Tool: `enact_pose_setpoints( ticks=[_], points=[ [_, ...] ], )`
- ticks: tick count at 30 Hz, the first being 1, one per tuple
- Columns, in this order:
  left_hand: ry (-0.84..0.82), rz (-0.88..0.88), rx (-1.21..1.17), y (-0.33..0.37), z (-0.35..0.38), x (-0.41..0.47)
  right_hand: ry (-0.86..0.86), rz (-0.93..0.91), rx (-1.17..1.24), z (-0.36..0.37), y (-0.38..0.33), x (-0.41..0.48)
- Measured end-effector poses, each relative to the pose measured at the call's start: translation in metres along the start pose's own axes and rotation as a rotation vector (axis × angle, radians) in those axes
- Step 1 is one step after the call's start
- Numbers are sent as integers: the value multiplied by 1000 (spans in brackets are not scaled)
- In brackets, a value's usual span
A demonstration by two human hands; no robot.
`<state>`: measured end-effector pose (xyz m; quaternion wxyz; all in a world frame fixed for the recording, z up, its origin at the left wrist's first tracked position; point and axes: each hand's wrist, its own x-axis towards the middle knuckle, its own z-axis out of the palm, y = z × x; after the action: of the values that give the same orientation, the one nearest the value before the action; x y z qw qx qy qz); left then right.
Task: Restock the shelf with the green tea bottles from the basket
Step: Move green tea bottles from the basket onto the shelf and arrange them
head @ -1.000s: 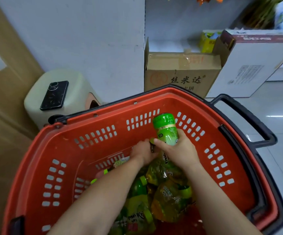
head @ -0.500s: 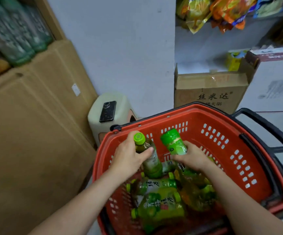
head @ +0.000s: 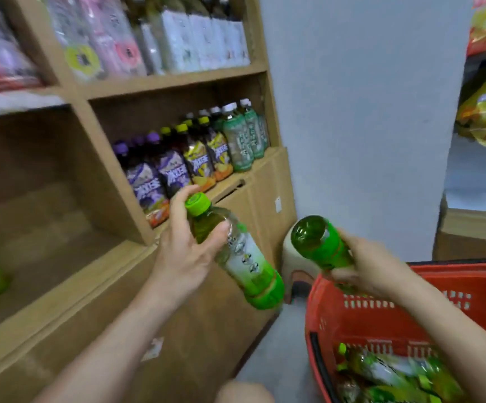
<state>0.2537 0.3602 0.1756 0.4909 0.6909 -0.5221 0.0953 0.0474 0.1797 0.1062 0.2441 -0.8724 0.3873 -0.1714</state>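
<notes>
Restocking under way: a person's left hand (head: 183,257) grips a clear plastic green tea bottle with a lime-green cap (head: 236,251) round its shoulder, up and to the left of the red perforated plastic basket (head: 366,321), the bottle tilted with its cap toward the tan wooden shelf (head: 172,81); the right hand (head: 372,271) is wrapped round a second green tea bottle (head: 320,242) just above the basket's far-left rim, its round base turned to the camera; more green-capped bottles (head: 395,370) lie on their sides inside the basket. The bottles look full, so each is probably fairly heavy for one hand; the thin walls should give under a hard squeeze and the glossy label film may slip; the firmest hold appears to be the waist or the shoulder just under the cap. Up and left of the basket, a row of purple-, yellow- and green-labelled drinks (head: 195,158) stands packed to the shelf's front lip, with an upright divider beside it; farther left of the basket a wide bay (head: 47,228) shows bare board and looks the roomier target; a small cream stool-like object (head: 286,251) sits just beyond the basket's left corner, and only a narrow strip of grey floor separates the basket from the shelf base.
</notes>
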Motion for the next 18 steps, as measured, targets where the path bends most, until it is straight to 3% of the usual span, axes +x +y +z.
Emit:
enact_pose_setpoints(
  ticks=[4, 8, 14, 18],
  points=[
    [199, -4, 166, -9, -75, 12, -231, -6, 1143, 18, -75, -4],
    [336, -39, 456, -14, -139, 26, -375, -80, 1793, 45, -132, -8],
    [252, -160, 784, -46, -200, 53, -799, -322, 2169, 74, -206, 1],
    [199, -296, 895, -84, -202, 65, -748, -21, 2205, 84, -241, -3]
  ],
)
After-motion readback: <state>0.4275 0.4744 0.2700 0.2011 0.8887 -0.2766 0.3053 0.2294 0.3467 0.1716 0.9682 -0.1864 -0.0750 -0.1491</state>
